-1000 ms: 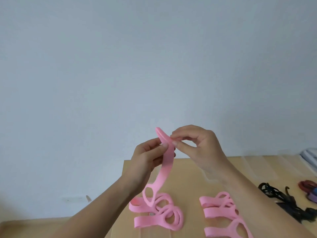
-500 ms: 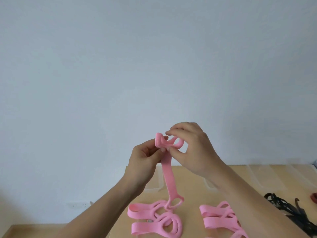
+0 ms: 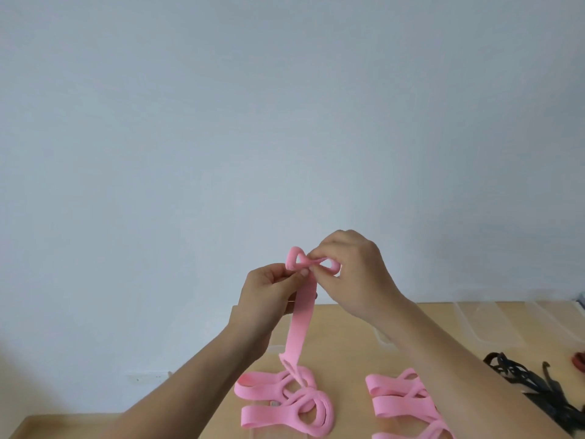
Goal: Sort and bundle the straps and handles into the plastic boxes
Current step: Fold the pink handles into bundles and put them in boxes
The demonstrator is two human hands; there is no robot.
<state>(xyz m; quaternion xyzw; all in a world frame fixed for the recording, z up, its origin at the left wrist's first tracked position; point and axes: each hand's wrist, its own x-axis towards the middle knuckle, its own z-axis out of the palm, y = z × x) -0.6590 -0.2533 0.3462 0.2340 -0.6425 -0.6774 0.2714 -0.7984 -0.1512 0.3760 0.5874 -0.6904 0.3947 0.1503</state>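
Low on the wall [image 3: 221,122], far left: small pale socket [image 3: 146,379], detail too fine to read. Wall plain, pale blue-grey, fills most of the view.

Left hand [image 3: 269,299]: raised above the table [image 3: 335,353], back of hand toward camera, fingers curled. Thumb and forefinger pinch a pink strap [image 3: 299,324] just under its top end.

Strap: flat pink band, hangs from the hands, lower end a little to the left. Top end is folded into a bow shape, two small loops side by side, held between both hands. Bottom end carries a loop that touches the left pile [image 3: 262,418] on the table.

Right hand [image 3: 357,277]: a little higher than the left, just beside it, fingers curled. Fingertips pinch the bow at its middle; right loop shows in the gap between thumb and fingers. Forearm runs down to the lower right corner.

Left pile: pink straps, looped and overlapping, lying flat at bottom of view. Right pile [image 3: 391,407]: more pink straps, near the first pile but apart from it, partly hidden by the right forearm.

Boxes [image 3: 493,324]: clear plastic, at the table's far right, behind the forearm; contents cannot be told. Black straps [image 3: 522,375]: tangled heap just in front of the boxes. Red item [image 3: 581,361]: at the right frame edge, cut off, kind unclear.
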